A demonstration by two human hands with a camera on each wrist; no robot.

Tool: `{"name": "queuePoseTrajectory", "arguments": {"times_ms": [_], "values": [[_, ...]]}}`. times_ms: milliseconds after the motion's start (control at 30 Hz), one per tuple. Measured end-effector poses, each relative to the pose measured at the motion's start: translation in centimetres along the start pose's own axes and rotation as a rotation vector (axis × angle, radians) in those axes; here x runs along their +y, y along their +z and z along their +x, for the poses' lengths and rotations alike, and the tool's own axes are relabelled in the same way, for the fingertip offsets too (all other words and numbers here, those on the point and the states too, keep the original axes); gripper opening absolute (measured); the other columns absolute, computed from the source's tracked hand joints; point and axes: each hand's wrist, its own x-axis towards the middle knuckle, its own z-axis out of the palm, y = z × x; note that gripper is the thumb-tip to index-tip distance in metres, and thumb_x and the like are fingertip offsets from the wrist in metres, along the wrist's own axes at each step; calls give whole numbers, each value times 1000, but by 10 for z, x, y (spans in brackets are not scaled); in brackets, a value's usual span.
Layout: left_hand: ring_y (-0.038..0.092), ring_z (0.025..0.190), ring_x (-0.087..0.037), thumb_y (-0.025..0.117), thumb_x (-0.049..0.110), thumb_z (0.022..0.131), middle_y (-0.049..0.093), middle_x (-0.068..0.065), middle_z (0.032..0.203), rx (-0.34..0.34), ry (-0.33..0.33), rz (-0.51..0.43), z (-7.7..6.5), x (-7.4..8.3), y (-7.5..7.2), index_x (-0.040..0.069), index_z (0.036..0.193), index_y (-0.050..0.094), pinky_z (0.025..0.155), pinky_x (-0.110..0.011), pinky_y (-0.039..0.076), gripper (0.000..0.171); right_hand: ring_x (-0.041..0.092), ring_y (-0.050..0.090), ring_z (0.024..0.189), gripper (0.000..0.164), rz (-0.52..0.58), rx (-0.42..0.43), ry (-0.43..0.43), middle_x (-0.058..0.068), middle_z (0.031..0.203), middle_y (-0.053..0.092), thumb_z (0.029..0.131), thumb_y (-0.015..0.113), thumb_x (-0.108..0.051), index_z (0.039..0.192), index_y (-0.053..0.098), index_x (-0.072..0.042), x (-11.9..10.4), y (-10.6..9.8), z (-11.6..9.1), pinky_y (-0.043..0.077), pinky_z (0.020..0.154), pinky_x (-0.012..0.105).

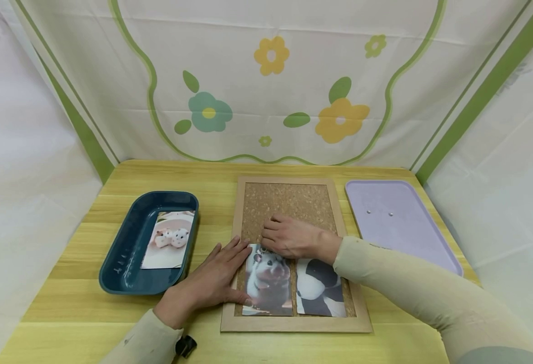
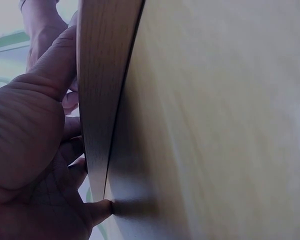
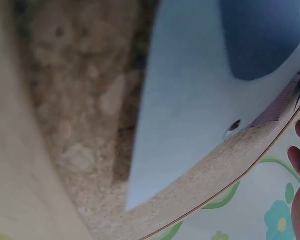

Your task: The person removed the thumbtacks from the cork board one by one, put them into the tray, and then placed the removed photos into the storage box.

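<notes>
A hamster photo (image 1: 268, 288) lies upright on the lower left of a wood-framed cork board (image 1: 289, 202). My left hand (image 1: 216, 275) rests spread over the frame's left side, its fingertips and thumb touching the photo's left edge. At the photo's top edge, my right hand (image 1: 291, 236) has its fingers curled, seemingly pinching a small pushpin mostly hidden by the fingers. Beside it is a panda photo (image 1: 316, 293), partly covered by the right wrist. A small metal pin (image 3: 234, 126) sits in the panda photo's edge in the right wrist view.
On the left stands a dark teal tray (image 1: 130, 217) holding a photo of two small white animals (image 1: 168, 247). A lilac tray (image 1: 407, 227) lies to the right, with two small metal pins (image 1: 391, 214) on it. Behind the wooden table (image 1: 216, 177) hangs a flowered curtain (image 1: 248, 91).
</notes>
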Motion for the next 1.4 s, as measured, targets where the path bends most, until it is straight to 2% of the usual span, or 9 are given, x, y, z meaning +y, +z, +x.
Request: {"name": "queuePoseTrajectory", "arguments": {"times_ms": [300,767,1000,1400], "values": [[7,165,-30,73,75,83,23,-8,176,0,3,-2,0,-1,1,9,167,29,128,-66,14,115,19,61,104,24,86,27,15,1,110,69,113,45,-23,110,66,-14,1,2,-2,51,97,38],[8,165,-31,75,74,83,23,-9,176,8,10,-1,0,-1,2,8,167,30,128,-68,15,116,19,62,103,23,64,9,35,0,109,69,112,47,-25,110,68,-15,-1,0,1,51,95,37],[8,165,-31,74,74,83,23,-8,176,9,9,-8,0,-2,3,9,167,30,128,-68,15,116,18,60,103,23,110,-12,45,-1,111,69,113,46,-25,110,66,-16,-1,-1,0,50,96,38],[9,165,-32,75,74,83,24,-9,176,16,13,1,0,-1,2,8,167,30,127,-68,16,115,19,61,101,24,59,26,26,0,108,69,112,46,-25,110,68,-14,-2,0,-1,51,95,38]]}}
